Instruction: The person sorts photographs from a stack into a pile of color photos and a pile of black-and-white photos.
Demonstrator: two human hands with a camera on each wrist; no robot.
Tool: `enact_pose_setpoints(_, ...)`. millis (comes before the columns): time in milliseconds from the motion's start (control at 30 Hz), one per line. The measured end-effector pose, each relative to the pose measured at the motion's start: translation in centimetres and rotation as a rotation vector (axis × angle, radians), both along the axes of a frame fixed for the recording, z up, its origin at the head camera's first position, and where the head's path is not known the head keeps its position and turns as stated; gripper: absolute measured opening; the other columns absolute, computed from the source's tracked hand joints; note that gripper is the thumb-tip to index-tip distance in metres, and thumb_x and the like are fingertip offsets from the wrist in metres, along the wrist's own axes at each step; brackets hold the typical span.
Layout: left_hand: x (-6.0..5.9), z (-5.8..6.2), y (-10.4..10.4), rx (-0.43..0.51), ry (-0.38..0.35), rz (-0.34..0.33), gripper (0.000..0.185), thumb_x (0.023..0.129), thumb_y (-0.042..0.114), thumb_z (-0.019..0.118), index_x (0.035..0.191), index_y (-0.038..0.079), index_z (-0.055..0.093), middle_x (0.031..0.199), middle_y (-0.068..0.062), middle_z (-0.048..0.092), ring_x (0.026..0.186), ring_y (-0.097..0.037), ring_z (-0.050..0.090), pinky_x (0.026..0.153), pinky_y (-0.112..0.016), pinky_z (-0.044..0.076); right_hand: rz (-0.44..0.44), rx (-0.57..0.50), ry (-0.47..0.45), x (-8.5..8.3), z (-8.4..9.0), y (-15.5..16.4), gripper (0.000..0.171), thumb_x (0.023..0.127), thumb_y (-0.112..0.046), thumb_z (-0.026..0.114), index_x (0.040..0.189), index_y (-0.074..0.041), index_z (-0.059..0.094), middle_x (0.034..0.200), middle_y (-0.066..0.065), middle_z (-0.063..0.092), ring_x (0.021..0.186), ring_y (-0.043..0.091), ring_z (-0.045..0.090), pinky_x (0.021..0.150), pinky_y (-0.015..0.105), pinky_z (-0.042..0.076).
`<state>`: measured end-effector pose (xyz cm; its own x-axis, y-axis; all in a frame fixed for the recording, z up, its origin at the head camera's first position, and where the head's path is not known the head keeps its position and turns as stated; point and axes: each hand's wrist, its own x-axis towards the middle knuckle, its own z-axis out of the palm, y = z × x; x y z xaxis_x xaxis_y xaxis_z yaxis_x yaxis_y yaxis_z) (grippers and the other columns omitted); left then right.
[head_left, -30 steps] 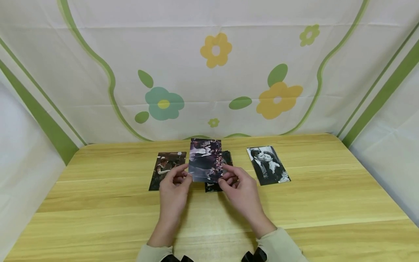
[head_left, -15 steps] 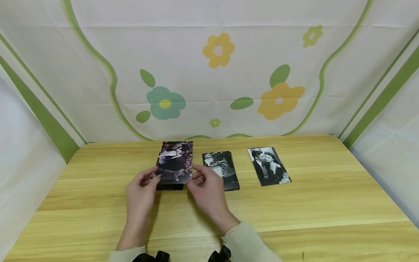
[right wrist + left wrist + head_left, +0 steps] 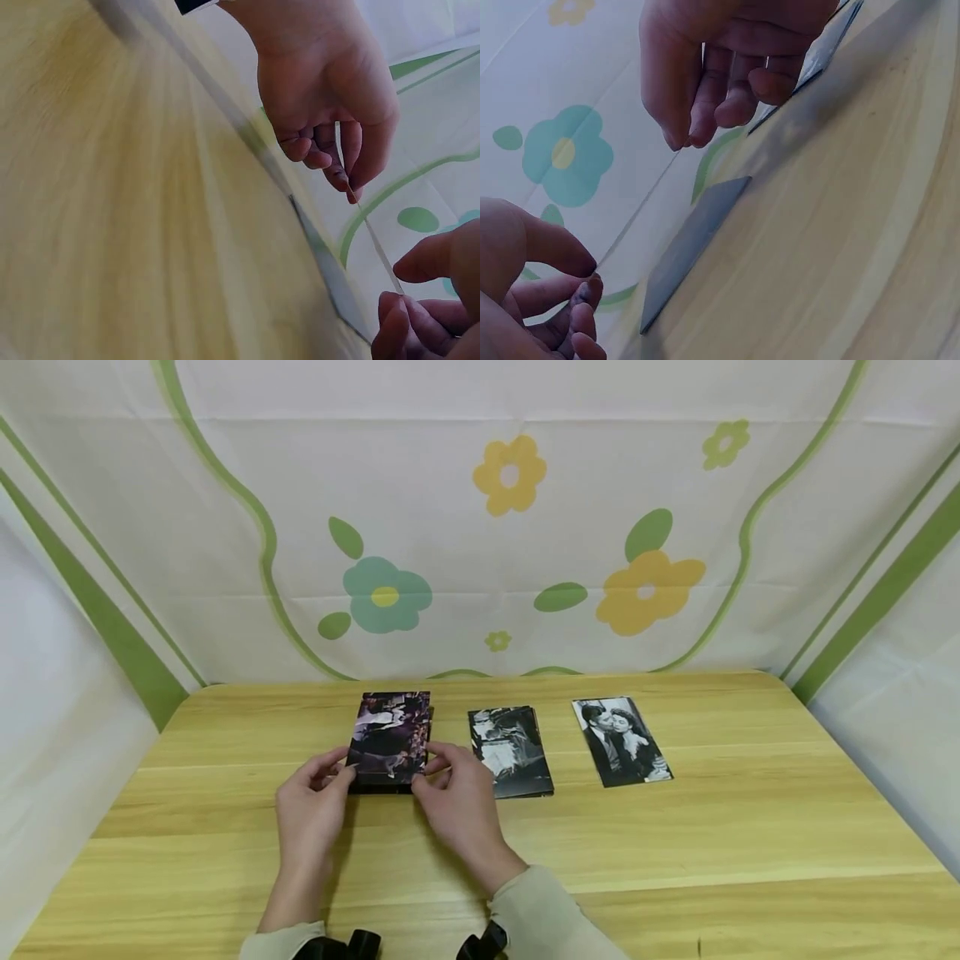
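In the head view my left hand (image 3: 307, 806) pinches the lower left corner of a colour photo (image 3: 390, 735) that has dark and purple tones. Its lower right corner is pinched by my right hand (image 3: 459, 802). Both wrist views show this photo edge-on as a thin line between the two hands, above another photo (image 3: 694, 251) lying on the table. From the head, the held photo covers most of that lower one, leaving a dark strip at the near edge. Beside my right hand lies a small stack of black-and-white photos (image 3: 513, 756), slightly fanned.
A black-and-white photo (image 3: 624, 739) of a couple lies farther right, turned slightly. The wooden table (image 3: 675, 843) ends at a white cloth backdrop (image 3: 450, 527) with printed flowers. Cloth walls stand on both sides. Black straps (image 3: 341, 946) sit at the wrists.
Both hands have carried the colour photo from over the middle stack leftward, then lowered it over the left photo. The middle stack is uncovered; the right photo stays in place.
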<state>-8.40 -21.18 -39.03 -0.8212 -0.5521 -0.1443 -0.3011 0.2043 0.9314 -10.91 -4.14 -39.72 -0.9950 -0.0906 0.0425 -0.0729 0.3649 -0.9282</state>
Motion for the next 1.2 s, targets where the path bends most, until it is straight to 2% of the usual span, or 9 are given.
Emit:
enact_pose_setpoints(167,0.0,-0.7,-0.1,-0.058,-0.038,-0.040,0.035,0.102,0.011,0.067,0.135,0.002,0.072,0.119,-0.013,0.068,0.100,-0.019,0.055,0.070,-0.017,0.046,-0.005,0.107,-0.010,0.0,-0.6,-0.4,0.045,0.090,-0.011,0.081,0.134,-0.007,0.072,0.100,0.001,0.073,0.068,0.002,0.057,0.063,0.021,0.052)
enact_pose_setpoints(267,0.0,-1.0,-0.2,-0.116,-0.036,-0.047,0.034,0.101,0.009,0.066,0.133,0.001,0.073,0.116,-0.016,0.070,0.095,-0.018,0.056,0.071,-0.018,0.045,-0.014,0.192,0.007,0.0,-0.7,-0.6,0.045,0.089,-0.013,0.082,0.133,-0.007,0.073,0.098,-0.002,0.074,0.068,0.002,0.057,0.067,0.024,0.052)
enact_pose_setpoints(400,-0.2,-1.3,-0.1,-0.198,-0.022,-0.051,0.032,0.099,0.007,0.067,0.128,-0.001,0.076,0.110,-0.017,0.072,0.089,-0.019,0.056,0.072,-0.022,0.043,-0.036,0.309,0.036,-0.1,-0.7,-0.9,0.042,0.089,-0.018,0.083,0.129,-0.008,0.075,0.095,-0.006,0.073,0.077,0.004,0.060,0.074,0.028,0.055)
enact_pose_setpoints(567,-0.4,-1.8,-0.2,-0.276,0.002,-0.062,0.031,0.097,0.007,0.068,0.125,-0.004,0.077,0.107,-0.019,0.068,0.086,-0.020,0.055,0.072,-0.026,0.041,-0.043,0.397,0.046,0.0,-0.7,-1.0,0.042,0.089,-0.024,0.082,0.129,-0.011,0.076,0.094,-0.009,0.070,0.079,0.005,0.060,0.071,0.029,0.052)
enact_pose_setpoints(767,-0.4,-2.1,0.0,-0.345,0.023,-0.064,0.030,0.095,0.005,0.068,0.122,-0.003,0.078,0.104,-0.019,0.067,0.083,-0.021,0.054,0.070,-0.026,0.039,-0.038,0.405,0.031,0.0,-0.7,-1.0,0.044,0.090,-0.026,0.081,0.131,-0.010,0.075,0.097,-0.007,0.070,0.081,0.008,0.061,0.071,0.031,0.052)
enact_pose_setpoints(900,-0.4,-2.1,0.1,-0.353,0.031,-0.064,0.030,0.095,0.004,0.068,0.122,-0.004,0.078,0.103,-0.019,0.067,0.082,-0.021,0.053,0.069,-0.026,0.039,-0.033,0.408,0.027,0.0,-0.6,-0.9,0.045,0.089,-0.026,0.081,0.131,-0.010,0.075,0.097,-0.006,0.069,0.080,0.008,0.060,0.071,0.031,0.052)
enact_pose_setpoints(1067,-0.4,-2.1,0.1,-0.332,0.021,-0.054,0.029,0.096,0.006,0.068,0.122,-0.004,0.077,0.106,-0.021,0.067,0.085,-0.022,0.056,0.070,-0.026,0.040,-0.033,0.385,0.016,0.1,-0.5,-0.8,0.046,0.088,-0.025,0.083,0.130,-0.008,0.074,0.096,-0.006,0.068,0.080,0.008,0.058,0.072,0.030,0.051)
enact_pose_setpoints(1200,-0.1,-2.0,0.0,-0.264,-0.007,-0.035,0.031,0.101,0.011,0.066,0.127,-0.005,0.074,0.114,-0.021,0.066,0.094,-0.026,0.058,0.073,-0.023,0.043,-0.020,0.328,-0.011,0.3,-0.5,-0.6,0.047,0.087,-0.024,0.083,0.131,-0.008,0.074,0.096,-0.006,0.067,0.081,0.009,0.058,0.073,0.030,0.051)
